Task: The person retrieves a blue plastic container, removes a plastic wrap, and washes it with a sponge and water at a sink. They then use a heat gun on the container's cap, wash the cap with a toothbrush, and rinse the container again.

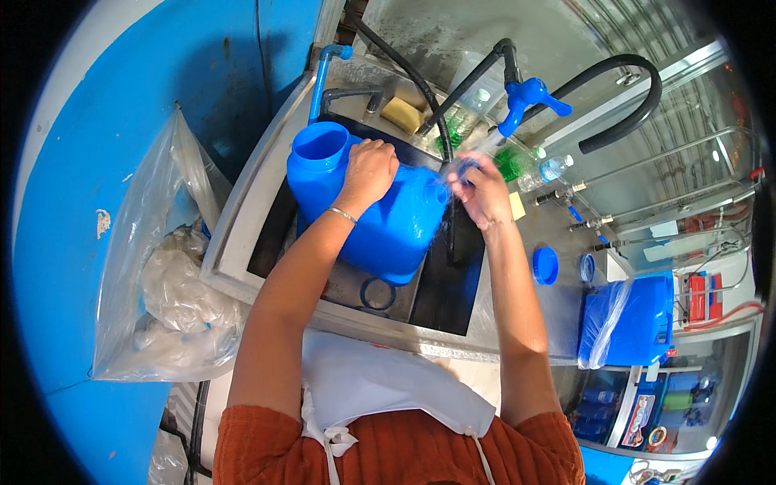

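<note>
A large blue plastic jug [380, 214] lies tilted over the sink, with a wide round mouth at its far left and a small spout at its right. My left hand [372, 171] is closed over the top of the jug, gripping it at what looks like its handle. Beside the spout, under running water, my right hand [482, 191] pinches a small blue piece that looks like a cap [462, 168]. Water splashes around these fingers and the spout. The blue tap lever [529, 101] is just beyond them.
Plastic bottles [517, 163] and a yellow sponge [402, 115] sit behind the sink. A blue lid [546, 265] lies on the steel counter [517, 303] at right, near another blue jug [638, 319]. Black hoses [622, 65] arch above. A clear plastic bag [178, 291] hangs at left.
</note>
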The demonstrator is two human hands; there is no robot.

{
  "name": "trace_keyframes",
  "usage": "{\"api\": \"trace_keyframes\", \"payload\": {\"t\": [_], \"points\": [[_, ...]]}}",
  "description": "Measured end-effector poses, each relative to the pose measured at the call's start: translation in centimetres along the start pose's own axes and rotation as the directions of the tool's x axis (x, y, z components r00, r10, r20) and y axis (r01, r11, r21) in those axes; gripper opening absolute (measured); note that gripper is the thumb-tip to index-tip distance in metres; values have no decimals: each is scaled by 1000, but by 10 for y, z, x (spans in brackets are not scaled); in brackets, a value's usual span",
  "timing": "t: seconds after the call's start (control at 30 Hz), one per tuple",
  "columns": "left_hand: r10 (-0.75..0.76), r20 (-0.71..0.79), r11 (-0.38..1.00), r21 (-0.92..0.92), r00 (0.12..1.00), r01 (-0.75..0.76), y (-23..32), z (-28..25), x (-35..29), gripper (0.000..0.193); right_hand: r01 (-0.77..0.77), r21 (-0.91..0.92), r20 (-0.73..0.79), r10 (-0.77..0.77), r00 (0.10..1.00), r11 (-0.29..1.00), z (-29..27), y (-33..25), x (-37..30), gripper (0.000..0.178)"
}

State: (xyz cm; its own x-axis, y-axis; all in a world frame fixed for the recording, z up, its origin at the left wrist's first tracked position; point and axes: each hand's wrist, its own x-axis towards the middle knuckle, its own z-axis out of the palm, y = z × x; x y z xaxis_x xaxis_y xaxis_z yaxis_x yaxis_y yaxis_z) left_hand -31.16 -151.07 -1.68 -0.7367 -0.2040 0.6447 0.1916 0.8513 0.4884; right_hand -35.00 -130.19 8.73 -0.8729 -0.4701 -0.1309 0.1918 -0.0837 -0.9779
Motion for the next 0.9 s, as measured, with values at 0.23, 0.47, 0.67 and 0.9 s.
{"api": "trace_keyframes", "payload": {"t": [0.23,0.47,0.67,0.9], "points": [[10,-30,997,-75,999,-12,0,-9,-9,8,-368,359,338,248,908,858,-1,13,25,36],[13,-56,997,-76,998,-18,1,-8,-10,7,-460,495,446,238,863,737,-10,-6,0,53],[3,-34,999,-50,999,-4,2,-5,-6,9,-167,23,199,159,967,986,-8,-19,-16,43],[11,-36,998,-63,999,-14,6,0,-3,9,571,-771,512,-259,819,281,6,0,-40,43]]}}
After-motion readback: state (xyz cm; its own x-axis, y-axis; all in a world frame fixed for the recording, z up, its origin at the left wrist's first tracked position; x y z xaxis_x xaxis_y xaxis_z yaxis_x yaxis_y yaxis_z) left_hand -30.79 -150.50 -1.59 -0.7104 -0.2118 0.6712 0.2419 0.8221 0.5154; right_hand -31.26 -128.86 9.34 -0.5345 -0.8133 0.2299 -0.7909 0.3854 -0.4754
